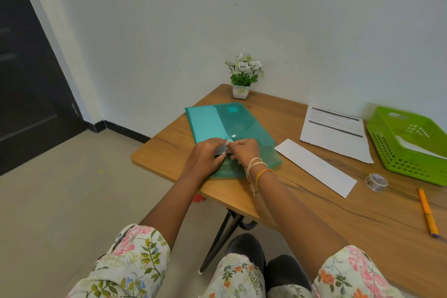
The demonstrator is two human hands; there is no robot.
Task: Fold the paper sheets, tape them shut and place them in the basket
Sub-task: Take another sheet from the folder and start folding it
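Observation:
A teal plastic folder (225, 123) lies on the left end of the wooden table (302, 201). Both my hands rest on its near end. My left hand (205, 157) and my right hand (244, 149) pinch a small white-grey flap or paper edge (221, 150) between them at the folder's opening. A folded white paper strip (314, 167) lies to the right. A printed sheet (336, 133) lies flat farther back. A clear tape roll (376, 182) sits near the green basket (416, 169), which holds some white paper.
An orange pen (428, 213) lies near the table's right front edge. A small potted plant (243, 77) stands in the far corner against the wall. A dark door (29, 80) is on the left, with tiled floor beneath.

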